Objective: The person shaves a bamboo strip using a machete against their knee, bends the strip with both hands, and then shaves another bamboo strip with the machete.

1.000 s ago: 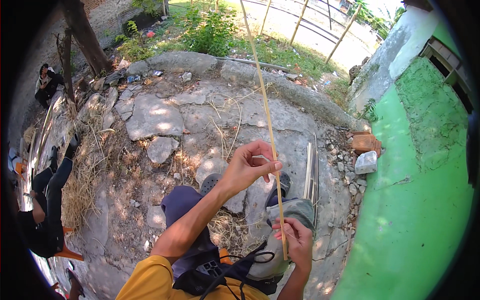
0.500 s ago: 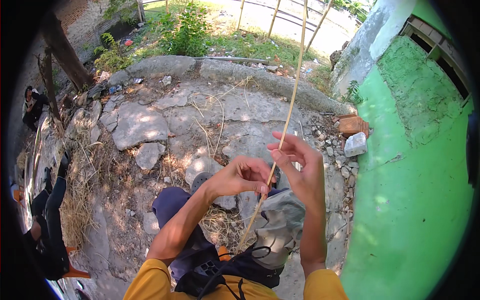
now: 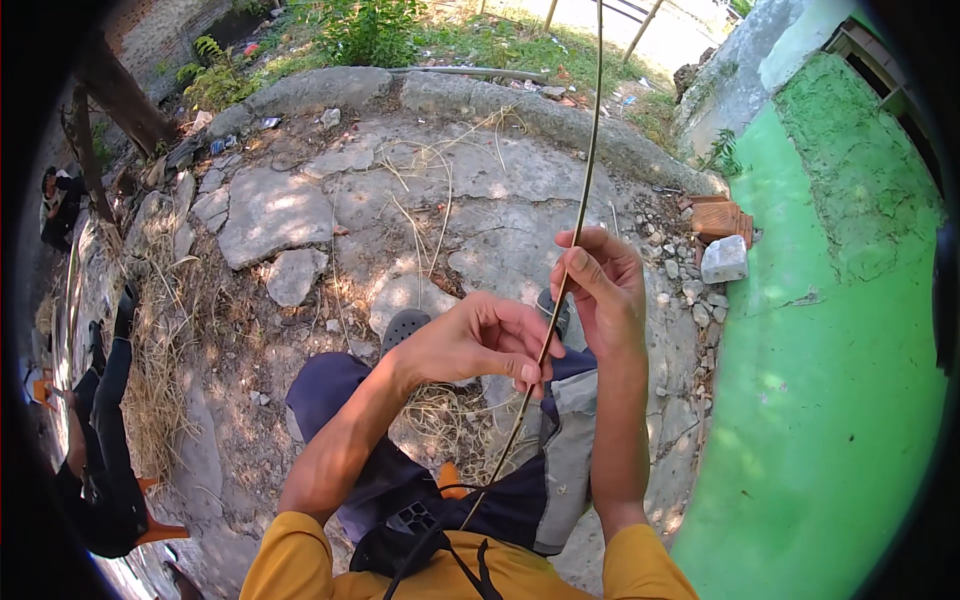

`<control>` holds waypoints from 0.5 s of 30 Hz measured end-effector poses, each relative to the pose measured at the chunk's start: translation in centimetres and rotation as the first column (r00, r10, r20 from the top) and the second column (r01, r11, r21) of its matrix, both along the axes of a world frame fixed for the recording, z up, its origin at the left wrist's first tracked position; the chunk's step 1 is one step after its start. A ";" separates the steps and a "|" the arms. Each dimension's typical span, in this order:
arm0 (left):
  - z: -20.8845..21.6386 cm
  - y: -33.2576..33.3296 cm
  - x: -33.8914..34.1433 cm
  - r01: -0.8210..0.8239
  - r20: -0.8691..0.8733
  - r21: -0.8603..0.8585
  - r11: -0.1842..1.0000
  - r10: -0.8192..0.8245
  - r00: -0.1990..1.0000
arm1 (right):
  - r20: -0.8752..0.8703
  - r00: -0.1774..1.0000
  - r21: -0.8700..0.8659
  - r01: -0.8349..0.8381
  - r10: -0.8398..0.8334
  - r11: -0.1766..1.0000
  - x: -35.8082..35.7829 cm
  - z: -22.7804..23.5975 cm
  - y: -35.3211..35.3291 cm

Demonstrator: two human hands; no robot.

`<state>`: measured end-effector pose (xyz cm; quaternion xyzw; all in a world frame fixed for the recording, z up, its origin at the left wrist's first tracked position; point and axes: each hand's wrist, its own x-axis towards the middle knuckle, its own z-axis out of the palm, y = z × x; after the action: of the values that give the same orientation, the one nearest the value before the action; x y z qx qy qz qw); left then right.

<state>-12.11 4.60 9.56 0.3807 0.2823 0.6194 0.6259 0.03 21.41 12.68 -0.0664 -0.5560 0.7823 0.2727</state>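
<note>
A long, thin strip (image 3: 591, 150), which looks like split bamboo, runs up from my lap past the top of the view. Its dark side faces me. My left hand (image 3: 485, 340) pinches it between thumb and fingers above my knees. Slightly higher and to the right, my right hand (image 3: 605, 290) grips the same strip with thumb against forefinger, the other fingers curled. The strip's lower end passes over my dark trousers (image 3: 390, 490) near a black cord. Where its top end lies is out of view.
Pale fibre shavings (image 3: 440, 425) lie between my feet, with more strips (image 3: 445, 190) on the cracked concrete ahead. A green wall (image 3: 800, 430) stands at right, beside bricks (image 3: 718, 218) and a white block (image 3: 724, 260). People in dark clothes (image 3: 105, 440) sit at left.
The strip has turned from its pale face to its dark one. My right-hand fingers, spread before, have curled in around it. The view has tilted down slightly.
</note>
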 end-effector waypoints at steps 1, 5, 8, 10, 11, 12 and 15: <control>0.0 -0.1 0.1 0.008 0.009 -0.018 1.000 -0.008 1.000 | -0.004 1.000 -0.001 0.006 -0.006 1.000 0.0 0.1 -0.2; -0.6 -0.1 0.1 0.021 0.002 0.009 1.000 -0.021 1.000 | -0.014 0.998 -0.022 -0.064 0.064 0.998 0.0 0.3 -0.2; -0.6 0.0 0.1 0.009 -0.001 0.007 1.000 -0.009 1.000 | -0.030 0.998 -0.039 -0.060 0.059 0.997 0.1 0.3 -0.3; -0.5 -0.1 0.2 0.007 0.051 0.011 1.000 -0.008 0.999 | -0.066 0.997 -0.029 -0.050 0.048 0.998 -0.1 0.3 -0.2; -0.5 -0.1 0.2 0.008 0.055 0.005 1.000 -0.008 0.998 | -0.062 0.997 -0.035 -0.049 0.047 0.998 -0.2 0.3 -0.1; -0.4 0.0 0.1 -0.007 0.056 0.005 1.000 0.007 0.998 | -0.078 0.996 -0.053 -0.054 0.050 0.997 -0.4 0.3 0.1; -0.7 0.2 0.3 -0.042 0.083 0.006 0.999 0.041 0.996 | -0.104 0.993 -0.104 -0.067 0.056 0.992 -0.9 0.0 0.3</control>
<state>-11.80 4.78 8.90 0.3509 0.2616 0.6487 0.6226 -0.86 21.71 12.72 -0.0241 -0.5005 0.8215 0.2722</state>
